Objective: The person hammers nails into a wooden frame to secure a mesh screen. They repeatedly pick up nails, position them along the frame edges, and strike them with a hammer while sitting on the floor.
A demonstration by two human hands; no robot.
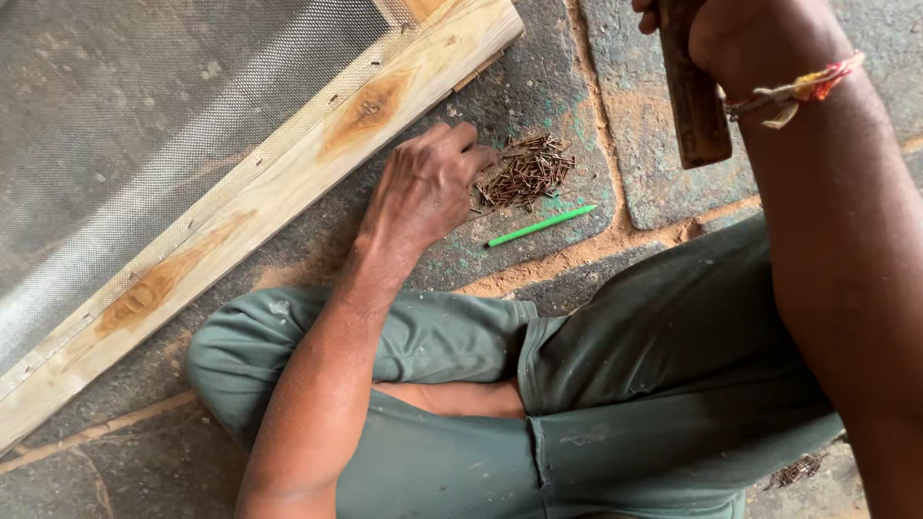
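Nails (524,173), small and rust-brown, lie in a loose pile on the stone floor (538,86), touching the fingertips of the left hand (423,187); those fingers (460,144) are curled together, knuckles up, with their tips pressed into the pile's near edge, though whether a nail is pinched between them cannot be told. Most nails point away from the fingertips. Just beyond the pile on the body's side lies a green pencil (540,226). On the hand's other side runs a wooden frame (288,173) with wire mesh (144,115). The right hand (740,38), well apart, is wrapped tight around a wooden handle (694,96).
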